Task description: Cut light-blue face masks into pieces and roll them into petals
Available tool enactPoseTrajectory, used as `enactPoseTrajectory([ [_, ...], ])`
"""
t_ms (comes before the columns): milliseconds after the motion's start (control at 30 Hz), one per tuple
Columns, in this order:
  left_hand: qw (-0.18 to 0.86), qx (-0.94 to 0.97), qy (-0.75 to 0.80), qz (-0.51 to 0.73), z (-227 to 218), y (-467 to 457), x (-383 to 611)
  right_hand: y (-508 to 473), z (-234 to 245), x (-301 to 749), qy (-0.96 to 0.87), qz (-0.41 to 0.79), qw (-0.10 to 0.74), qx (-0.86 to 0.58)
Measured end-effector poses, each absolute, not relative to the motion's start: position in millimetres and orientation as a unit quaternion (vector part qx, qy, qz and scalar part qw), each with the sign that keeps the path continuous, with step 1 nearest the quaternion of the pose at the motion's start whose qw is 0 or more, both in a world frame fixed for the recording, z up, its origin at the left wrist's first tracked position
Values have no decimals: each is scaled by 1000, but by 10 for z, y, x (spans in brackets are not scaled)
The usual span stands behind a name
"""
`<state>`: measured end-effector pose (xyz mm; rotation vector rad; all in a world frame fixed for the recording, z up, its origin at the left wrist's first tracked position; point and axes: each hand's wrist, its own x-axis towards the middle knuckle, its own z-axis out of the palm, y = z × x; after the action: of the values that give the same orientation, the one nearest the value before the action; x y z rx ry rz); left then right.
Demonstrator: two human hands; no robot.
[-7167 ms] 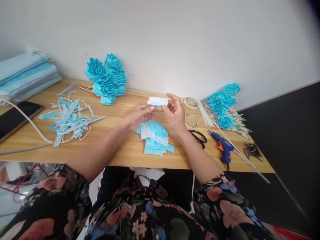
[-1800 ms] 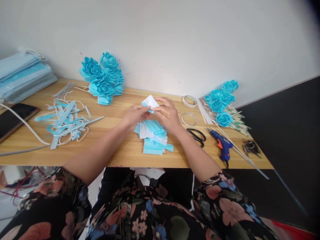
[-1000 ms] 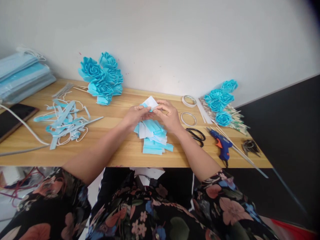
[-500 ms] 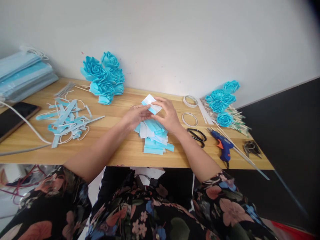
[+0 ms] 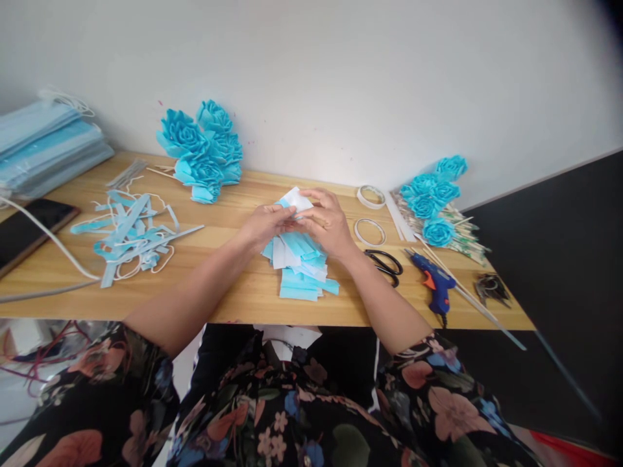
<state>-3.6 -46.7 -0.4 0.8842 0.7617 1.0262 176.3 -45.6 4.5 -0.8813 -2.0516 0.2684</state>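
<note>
Between my two hands is a small piece of face mask fabric (image 5: 298,198), white on the face toward me with a light blue edge. My left hand (image 5: 268,226) pinches its lower left side with the thumb on top. My right hand (image 5: 328,220) is closed on its right side, fingers curled over the edge. Just below my hands lies a loose pile of cut blue and white mask pieces (image 5: 302,269). Part of the held piece is hidden behind my fingers.
Blue fabric roses (image 5: 207,152) stand back left, more roses (image 5: 431,194) back right. Mask trimmings (image 5: 136,230), a phone (image 5: 36,227) and stacked masks (image 5: 48,146) lie left. Tape rolls (image 5: 370,231), scissors (image 5: 387,263), a blue glue gun (image 5: 433,279) and black clippers (image 5: 491,288) lie right.
My right fingers have curled further over the mask fabric piece, covering more of it. The piece has shifted slightly and its blue edge shows less. Everything on the table stays where it was.
</note>
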Motion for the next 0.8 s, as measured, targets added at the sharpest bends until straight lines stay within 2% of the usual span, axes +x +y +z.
enactPoseTrajectory([
  [233, 678, 427, 379, 464, 0, -466, -37, -467, 58, 1754, -722, 267, 490, -410],
  [333, 669, 440, 386, 457, -6, -464, -38, -473, 69, 1745, -678, 342, 488, -431],
  [800, 612, 493, 410, 463, 10, -496, -9, -460, 52, 1721, -649, 369, 502, -437],
])
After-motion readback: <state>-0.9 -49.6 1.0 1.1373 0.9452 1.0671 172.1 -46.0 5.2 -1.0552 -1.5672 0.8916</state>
